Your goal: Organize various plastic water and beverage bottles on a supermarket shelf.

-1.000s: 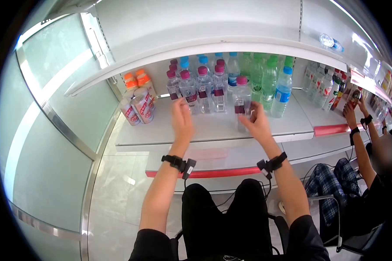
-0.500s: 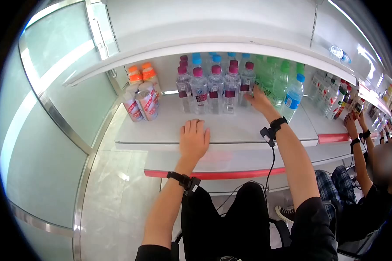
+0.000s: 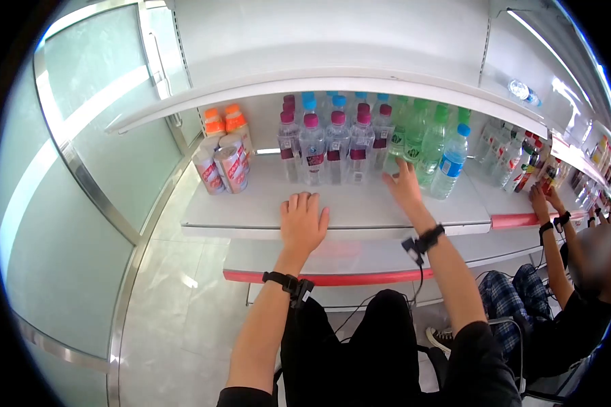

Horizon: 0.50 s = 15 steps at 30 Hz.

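My left hand (image 3: 303, 222) lies palm down near the front of the white shelf (image 3: 251, 211), fingers stretched out and thumb to the side. My right hand (image 3: 405, 190) is low in front of the green bottles (image 3: 414, 144), thumb and fingers apart and fingertips right at the base of one. Just left of it stand clear bottles with magenta caps (image 3: 338, 146), upright in a row. To its right is a clear bottle with a blue cap and blue label (image 3: 450, 163).
White-and-red cans (image 3: 232, 169) and orange-capped bottles (image 3: 235, 124) stand at the left end. Overhead runs an upper shelf (image 3: 319, 78); a bottle (image 3: 524, 92) lies on it at right. A person (image 3: 557, 325) sits at right, hands among other bottles. Glass doors (image 3: 81, 203) are at left.
My right hand has drawn back from the gap beside the green bottles, moving lower and toward the shelf front. The left hand stays in place. The view has shifted slightly.
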Tool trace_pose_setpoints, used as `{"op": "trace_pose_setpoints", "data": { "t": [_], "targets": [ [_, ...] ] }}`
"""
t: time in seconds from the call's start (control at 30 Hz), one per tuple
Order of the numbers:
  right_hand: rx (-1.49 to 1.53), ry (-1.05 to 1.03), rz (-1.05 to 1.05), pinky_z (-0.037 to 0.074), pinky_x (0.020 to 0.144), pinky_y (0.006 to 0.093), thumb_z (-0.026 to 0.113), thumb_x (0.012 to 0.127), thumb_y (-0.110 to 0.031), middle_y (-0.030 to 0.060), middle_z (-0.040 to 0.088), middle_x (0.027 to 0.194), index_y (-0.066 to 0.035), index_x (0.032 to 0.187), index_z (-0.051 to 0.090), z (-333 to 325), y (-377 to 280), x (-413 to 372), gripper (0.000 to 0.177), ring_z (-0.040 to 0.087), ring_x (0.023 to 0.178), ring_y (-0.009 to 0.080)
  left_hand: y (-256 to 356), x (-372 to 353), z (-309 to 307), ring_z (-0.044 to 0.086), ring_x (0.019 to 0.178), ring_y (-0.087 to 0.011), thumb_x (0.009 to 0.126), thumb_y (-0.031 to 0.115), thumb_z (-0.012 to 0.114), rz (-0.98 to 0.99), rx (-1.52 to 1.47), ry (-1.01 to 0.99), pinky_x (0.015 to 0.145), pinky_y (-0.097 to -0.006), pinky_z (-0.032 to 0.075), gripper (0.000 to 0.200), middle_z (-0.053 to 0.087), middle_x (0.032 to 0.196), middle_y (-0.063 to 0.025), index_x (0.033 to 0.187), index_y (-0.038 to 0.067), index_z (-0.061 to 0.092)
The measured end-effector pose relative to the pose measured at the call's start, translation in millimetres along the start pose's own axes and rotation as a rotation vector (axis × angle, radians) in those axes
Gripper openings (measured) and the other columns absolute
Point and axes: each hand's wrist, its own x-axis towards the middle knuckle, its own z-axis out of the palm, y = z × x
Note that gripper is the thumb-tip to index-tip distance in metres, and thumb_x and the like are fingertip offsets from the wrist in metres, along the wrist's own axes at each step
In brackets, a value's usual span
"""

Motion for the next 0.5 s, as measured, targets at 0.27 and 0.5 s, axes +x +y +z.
{"op": "trace_pose_setpoints", "data": {
  "t": [0.27, 0.5],
  "targets": [
    [-0.062, 0.544, 0.093, 0.051, 0.084, 0.0392, 0.079, 0.076, -0.016, 0.0198, 0.047, 0.122, 0.0, 0.129, 0.045, -104, 11, -40, 0.065, 0.06, 0.097, 0.0324, 4, -8, 1, 0.05, 0.105, -0.0325, 0.086, 0.028, 0.065, -0.049, -0.063, 0.025, 0.088, -0.0459, 0.039, 0.037, 0.056, 0.113, -0.0122, 0.112, 0.004, 0.058],
    [-0.131, 0.294, 0.28, 0.048, 0.092, 0.0468, 0.08, 0.073, -0.038, 0.0242, 0.058, 0.124, 0.003, 0.129, 0.048, -88, 81, -19, 0.077, 0.058, 0.113, 0.0416, -28, 37, 14, 0.047, 0.114, -0.0409, 0.083, 0.031, 0.072, -0.488, -0.207, 0.221, 0.097, -0.0512, 0.038, 0.061, 0.051, 0.125, -0.0223, 0.126, -0.003, 0.046]
  ]
}}
